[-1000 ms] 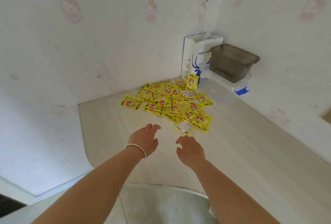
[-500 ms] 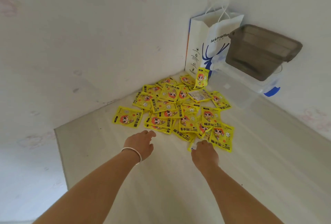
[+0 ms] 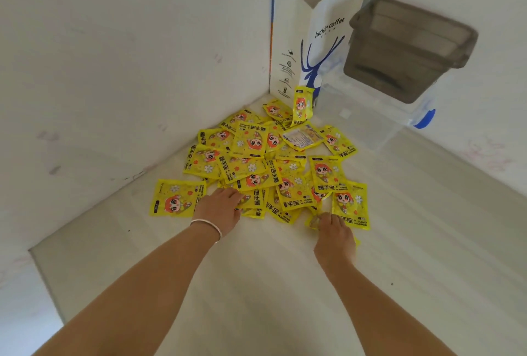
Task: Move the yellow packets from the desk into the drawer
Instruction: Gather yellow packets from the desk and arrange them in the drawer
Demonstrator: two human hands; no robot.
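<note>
A heap of several yellow packets (image 3: 251, 167) with a cartoon figure lies on the pale desk (image 3: 256, 284), pushed toward the wall corner. One packet (image 3: 302, 105) leans upright against the paper bag. My left hand (image 3: 219, 207), with a bracelet at the wrist, rests flat with fingers spread on the near edge of the heap, beside a single packet (image 3: 176, 197). My right hand (image 3: 335, 237) covers a packet at the near right edge, and its fingers curl over that packet's far end. No drawer is in view.
A white paper bag (image 3: 302, 42) with blue print stands in the corner. To its right a clear plastic box (image 3: 368, 124) carries a tilted dark grey bin (image 3: 407, 48). Walls close the desk on the left and right.
The view has moved closer to the heap. Both hands have reached forward from bare desk onto the near packets, the left onto the heap's edge, the right over one packet.
</note>
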